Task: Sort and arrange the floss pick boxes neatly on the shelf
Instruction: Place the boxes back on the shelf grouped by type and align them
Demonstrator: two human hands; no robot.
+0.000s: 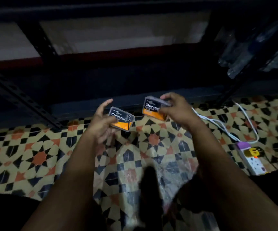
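Note:
My left hand (101, 122) holds a black-and-orange floss pick box marked "Charcoal" (122, 118), thumb on its near edge, fingers spread behind it. My right hand (176, 109) grips a second "Charcoal" box (151, 109) by its right end, fingers curled over the top. Both boxes are held above the patterned floor, just in front of the dark bottom shelf (101, 97) of a black metal rack. The shelf surface is too dark to tell what lies on it.
A slotted black rack upright (23, 97) slants at left. A clear plastic bag (151, 180) lies on the tiled floor between my arms. At right, a white power strip (253, 162) with cables sits on the floor. Clear plastic wrap (245, 52) hangs on the right rack.

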